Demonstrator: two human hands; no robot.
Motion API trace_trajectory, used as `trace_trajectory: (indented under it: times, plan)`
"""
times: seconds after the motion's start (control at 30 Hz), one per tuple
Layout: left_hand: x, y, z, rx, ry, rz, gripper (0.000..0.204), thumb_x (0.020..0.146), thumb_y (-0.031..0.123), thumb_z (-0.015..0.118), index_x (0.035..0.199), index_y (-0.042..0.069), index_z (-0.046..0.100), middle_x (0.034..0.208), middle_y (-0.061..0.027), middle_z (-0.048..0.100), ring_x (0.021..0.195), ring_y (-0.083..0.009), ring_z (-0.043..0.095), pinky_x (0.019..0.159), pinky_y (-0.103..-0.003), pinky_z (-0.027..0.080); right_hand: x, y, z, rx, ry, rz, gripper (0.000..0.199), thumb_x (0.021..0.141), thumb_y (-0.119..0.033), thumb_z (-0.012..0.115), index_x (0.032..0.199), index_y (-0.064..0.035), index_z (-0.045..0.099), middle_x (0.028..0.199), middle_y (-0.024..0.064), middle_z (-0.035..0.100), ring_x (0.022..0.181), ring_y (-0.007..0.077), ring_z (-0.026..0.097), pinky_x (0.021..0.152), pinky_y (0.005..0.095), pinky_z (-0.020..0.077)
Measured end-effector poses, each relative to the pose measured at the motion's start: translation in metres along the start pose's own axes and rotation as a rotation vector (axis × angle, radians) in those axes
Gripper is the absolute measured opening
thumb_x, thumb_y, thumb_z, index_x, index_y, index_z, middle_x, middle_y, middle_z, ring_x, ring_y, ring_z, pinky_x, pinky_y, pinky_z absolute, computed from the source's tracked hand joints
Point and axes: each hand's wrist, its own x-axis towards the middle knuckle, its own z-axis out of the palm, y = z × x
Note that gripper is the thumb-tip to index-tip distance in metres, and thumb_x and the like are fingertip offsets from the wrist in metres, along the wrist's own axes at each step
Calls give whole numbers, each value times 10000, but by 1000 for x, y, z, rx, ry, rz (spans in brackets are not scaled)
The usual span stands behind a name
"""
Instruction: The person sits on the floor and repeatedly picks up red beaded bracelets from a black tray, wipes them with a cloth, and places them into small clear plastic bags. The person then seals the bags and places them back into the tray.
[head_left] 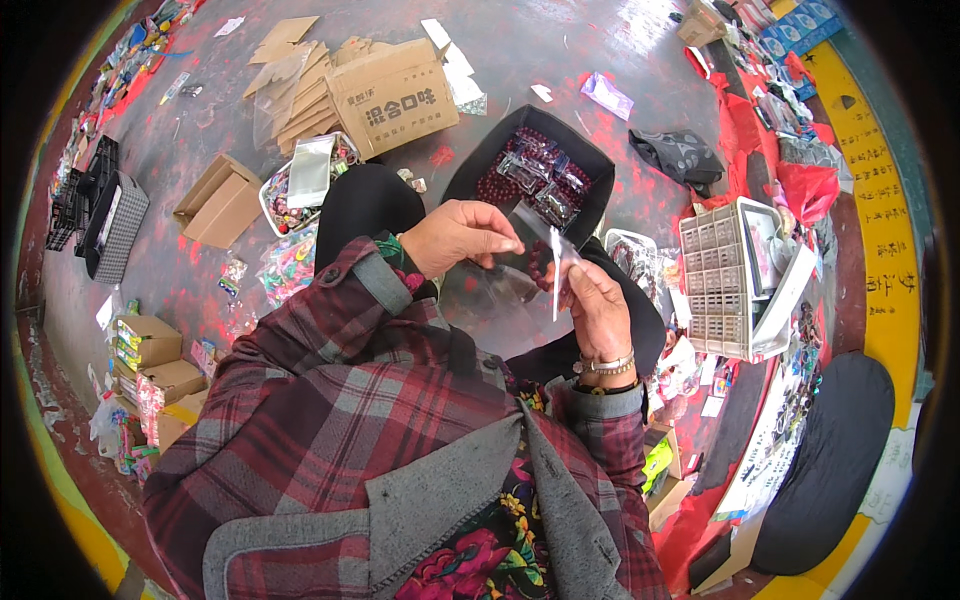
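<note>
Above my lap, my right hand (pixel 597 312) is closed on a small clear plastic bag (pixel 556 268) with a white strip. Dark red beads (pixel 539 268) show beside its fingers, partly hidden by the bag. I cannot tell whether they are inside it. My left hand (pixel 462 238) is in a pinch to the left of the bag, a little apart from it; what its fingertips hold, if anything, is too small to make out. Just beyond both hands sits an open black box (pixel 478 150), with loose dark red bead strings (pixel 495 188) and several clear-bagged ones (pixel 560 200) inside.
Flattened cardboard and a carton (pixel 395 98) lie beyond my left knee, near a white tray of small goods (pixel 283 205). An open carton (pixel 222 200) stands farther left. On the right are a white plastic basket (pixel 715 280), a dark bag (pixel 675 158) and a black round-ended pad (pixel 830 465).
</note>
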Motion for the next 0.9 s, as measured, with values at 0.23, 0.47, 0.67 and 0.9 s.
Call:
trace_trajectory:
  times: [0.23, 0.47, 0.67, 0.9]
  plan:
    - [-7, 3, 8, -114, 27, 4, 187, 876, 107, 559, 1027, 1, 581, 924, -114, 644, 832, -161, 629, 710, -251, 506, 7, 13, -8, 171, 67, 38, 216, 920, -162, 481, 985, 3, 606, 803, 35, 616, 664, 89, 547, 584, 210, 429]
    - [-9, -1, 11, -36, 50, 36, 226, 878, 120, 558, 1058, -9, 602, 895, -75, 639, 820, -136, 605, 741, -251, 486, 3, 6, 0, 111, 118, 18, 180, 892, -134, 516, 942, -1, 626, 821, 28, 630, 699, 75, 552, 592, 188, 409]
    - [-8, -5, 17, 97, 119, 73, 171, 849, 112, 604, 961, -10, 647, 868, -38, 630, 799, -91, 574, 754, -233, 461, 2, -4, 4, -136, 46, -24, 123, 823, -61, 610, 923, 2, 644, 834, 27, 623, 726, 74, 542, 630, 205, 418]
    - [-8, -5, 25, 149, 102, 13, 90, 817, 88, 637, 865, 11, 646, 839, 2, 579, 781, -75, 544, 726, -217, 434, 2, -4, 14, -274, 41, -88, 59, 814, 0, 609, 848, 16, 655, 769, -1, 571, 698, 69, 515, 619, 198, 409]
